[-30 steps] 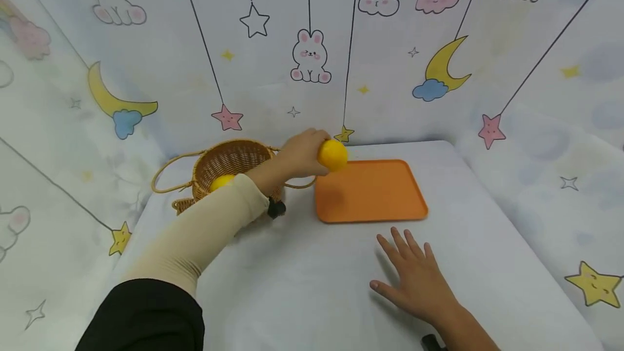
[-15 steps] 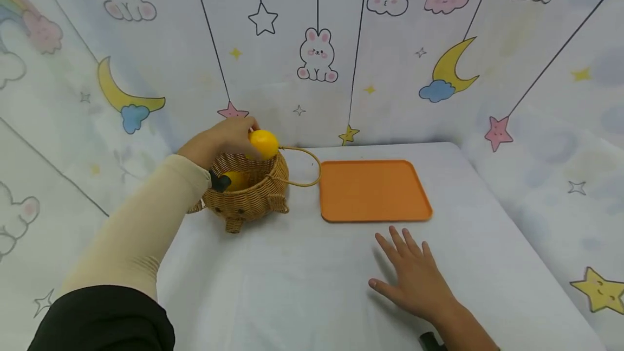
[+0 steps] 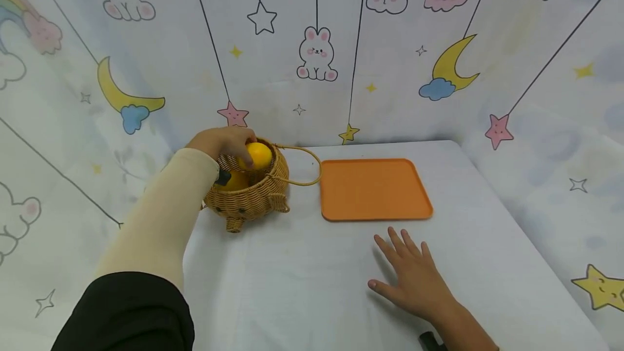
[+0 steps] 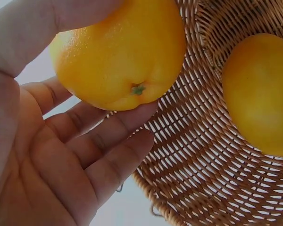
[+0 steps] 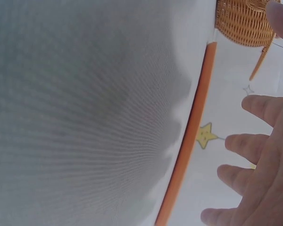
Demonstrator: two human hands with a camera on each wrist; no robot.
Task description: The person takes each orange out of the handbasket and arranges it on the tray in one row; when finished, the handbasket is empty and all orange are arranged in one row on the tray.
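Observation:
My left hand (image 3: 221, 142) reaches into the woven basket (image 3: 251, 202) and grips an orange (image 3: 260, 156) just inside its mouth. Seen from the left wrist, the thumb lies over the orange (image 4: 127, 56), the fingers curve under it, and a small green stem end shows. Another yellow-orange fruit (image 4: 262, 94) sits in the basket to its side, partly hidden by the wrist in the head view. Held flat with fingers spread, my right hand (image 3: 414, 278) is low over the white tabletop and holds nothing. It is nearest the front edge of the orange tray (image 3: 375, 191).
The basket has an animal face with a snout (image 3: 234, 225) and a looped handle (image 3: 312, 169) reaching toward the tray. A white cloth (image 3: 292, 286) covers the table. Behind it rises a patterned backdrop (image 3: 273, 69) with rabbits, stars and moons.
My left hand has carried the orange leftward from beside the tray to the basket, then lowered it into the basket's mouth. The right hand has stayed in place.

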